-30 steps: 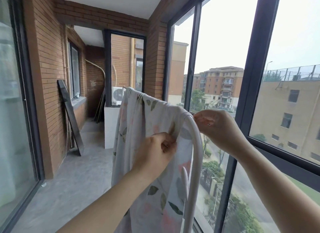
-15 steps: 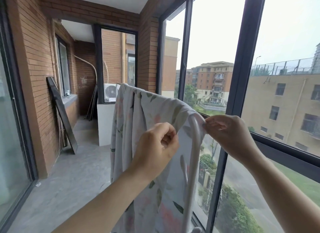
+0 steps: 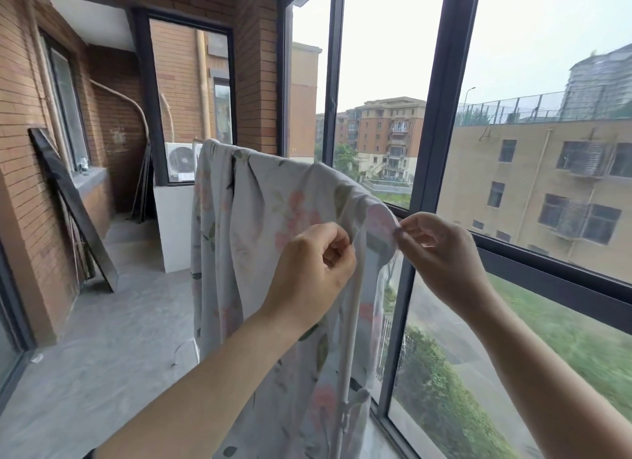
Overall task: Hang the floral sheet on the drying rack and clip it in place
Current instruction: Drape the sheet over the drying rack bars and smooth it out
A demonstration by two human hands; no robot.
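Observation:
The floral sheet point(image 3: 260, 226), white with pink flowers and green leaves, hangs over the top bar of a white drying rack point(image 3: 349, 352) beside the window. Cloth now covers the rack's near rounded corner. My left hand point(image 3: 314, 270) pinches a fold of the sheet just left of that corner. My right hand point(image 3: 441, 253) pinches the sheet's edge on the corner's right side. Only the rack's near upright shows, through and below the cloth. I see no clip.
A tall dark-framed window point(image 3: 441, 123) runs close along the right. A dark panel point(image 3: 71, 205) leans on the brick wall at left. A white low wall point(image 3: 174, 226) with an air-conditioner unit point(image 3: 181, 161) stands behind the rack. Grey concrete floor point(image 3: 113, 339) stretches left.
Both hands have drawn the sheet's edge rightwards over the rack's near corner, which was bare a second ago. The camera has turned slightly right.

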